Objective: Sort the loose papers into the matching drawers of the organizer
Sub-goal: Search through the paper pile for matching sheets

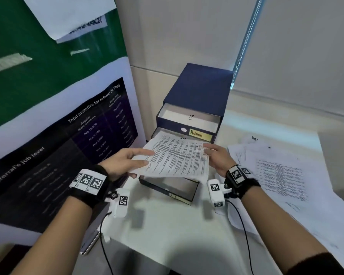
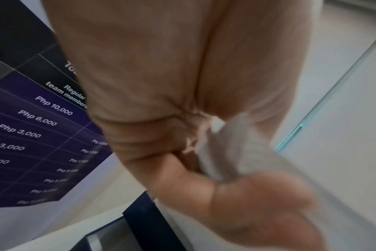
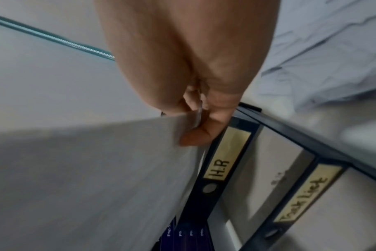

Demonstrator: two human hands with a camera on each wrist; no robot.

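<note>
Gripping printed sheet [image 1: 177,155] at both short edges, left hand [image 1: 125,161], right hand [image 1: 218,157], long axis running left-right

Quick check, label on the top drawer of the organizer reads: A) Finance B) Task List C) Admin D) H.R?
C: in the head view the top drawer carries a yellow label handwritten "Admin", above the printed sheet held by the left hand and right hand.

Drawer labels [image 1: 199,134] on the organizer [image 1: 199,90] read "Admin", "H.R" [image 3: 218,169] and "Task List" [image 3: 305,199]; left of it, the poster [image 1: 99,128] lists "Php 10,000".
</note>
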